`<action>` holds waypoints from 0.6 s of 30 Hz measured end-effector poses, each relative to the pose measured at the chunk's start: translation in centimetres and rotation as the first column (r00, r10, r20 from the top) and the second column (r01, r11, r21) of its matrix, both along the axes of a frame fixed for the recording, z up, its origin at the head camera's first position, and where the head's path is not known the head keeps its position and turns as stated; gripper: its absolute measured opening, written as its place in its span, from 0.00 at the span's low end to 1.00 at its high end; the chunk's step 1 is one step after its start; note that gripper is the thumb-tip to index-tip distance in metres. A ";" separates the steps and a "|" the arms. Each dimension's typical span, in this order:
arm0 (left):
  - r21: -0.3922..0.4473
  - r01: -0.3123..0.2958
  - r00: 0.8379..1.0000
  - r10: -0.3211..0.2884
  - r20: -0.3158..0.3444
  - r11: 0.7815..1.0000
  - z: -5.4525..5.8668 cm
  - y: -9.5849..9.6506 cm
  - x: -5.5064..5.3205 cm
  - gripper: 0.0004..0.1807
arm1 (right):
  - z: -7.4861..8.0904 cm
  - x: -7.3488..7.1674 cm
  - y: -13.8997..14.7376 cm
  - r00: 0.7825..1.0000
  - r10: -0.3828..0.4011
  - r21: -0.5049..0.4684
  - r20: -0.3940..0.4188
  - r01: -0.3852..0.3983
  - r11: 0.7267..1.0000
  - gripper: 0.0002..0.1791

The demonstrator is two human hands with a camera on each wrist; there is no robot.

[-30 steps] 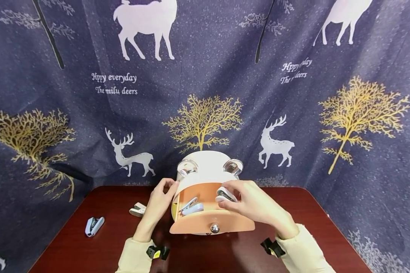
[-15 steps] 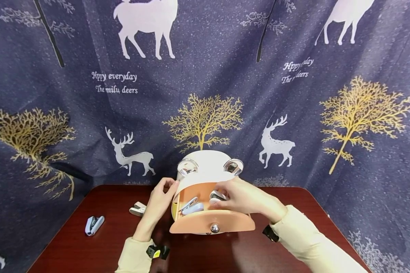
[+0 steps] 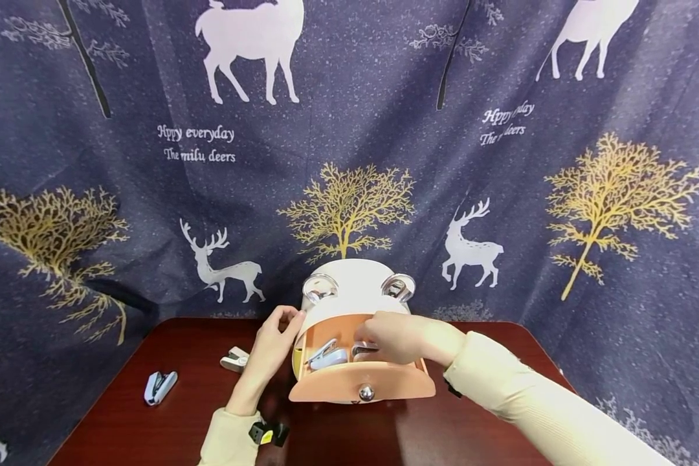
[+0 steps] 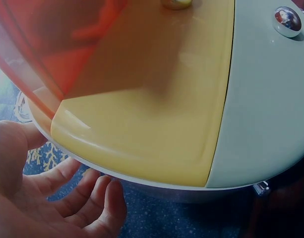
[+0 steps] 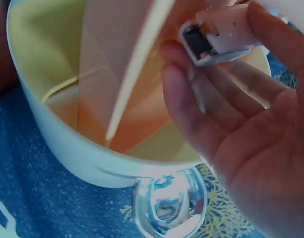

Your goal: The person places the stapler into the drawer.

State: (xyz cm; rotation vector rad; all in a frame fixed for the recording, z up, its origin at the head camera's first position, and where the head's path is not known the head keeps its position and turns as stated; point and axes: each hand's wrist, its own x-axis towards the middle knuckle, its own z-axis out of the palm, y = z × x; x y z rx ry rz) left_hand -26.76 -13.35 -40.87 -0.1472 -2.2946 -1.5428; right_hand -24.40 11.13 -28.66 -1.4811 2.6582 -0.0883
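Observation:
A white rounded organizer [image 3: 355, 272] stands at the back of the table with its orange drawer [image 3: 349, 382] pulled out. Inside the drawer, at left, lies a light blue stapler [image 3: 331, 357]. My right hand [image 3: 404, 336] reaches into the drawer's right part and pinches a small white stapler [image 3: 362, 351], whose dark inside shows in the right wrist view. My left hand [image 3: 275, 340] is at the organizer's left side, its relaxed fingertips right at the rim. In the left wrist view, that hand's fingers [image 4: 67, 176] lie just outside the yellow drawer [image 4: 152, 129].
On the table's left lie another blue stapler [image 3: 160, 387] and a white stapler [image 3: 234, 358], the latter close to my left forearm. A green drawer [image 4: 271, 99] adjoins the yellow one. A printed cloth [image 3: 349, 129] hangs behind the table [image 3: 472, 427].
My right hand has moved left and down into the drawer with the white stapler, the back of the hand now turned more upward. The left hand stays in place.

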 end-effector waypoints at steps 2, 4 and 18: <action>-0.002 0.001 1.000 -0.001 0.001 1.000 0.0 0.0 0.0 0.17 | 0.0 -0.1 -0.1 1.000 0.005 0.022 -0.011 -0.005 1.000 0.13; -0.001 0.005 1.000 -0.005 0.001 1.000 0.1 0.0 0.1 0.17 | -0.1 -0.2 -0.2 1.000 0.000 0.033 -0.020 0.001 0.999 0.13; -0.008 -0.003 1.000 0.003 0.003 1.000 0.1 0.0 0.2 0.16 | -1.5 -0.7 -0.7 0.996 -0.009 -0.006 -0.094 0.009 1.000 0.06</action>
